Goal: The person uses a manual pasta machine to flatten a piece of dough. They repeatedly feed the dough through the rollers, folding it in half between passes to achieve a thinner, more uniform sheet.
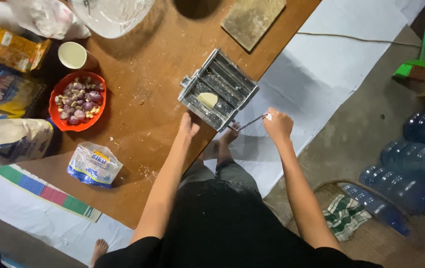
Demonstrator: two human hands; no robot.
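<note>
Right hand (278, 124) fisted round my silver metal pasta roller's (218, 90) crank (251, 121) | left hand (188, 126) pressed flat, bracing it | risk: roller sits at table (143, 99) edge, hard cranking could tip it off

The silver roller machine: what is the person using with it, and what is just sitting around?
In use:
roller machine, left hand against its side
crank handle, gripped by right hand
pale dough piece on the rollers

Lying about:
red bowl of shallots and garlic
cup
wooden board
small plastic packet
water bottles
</note>
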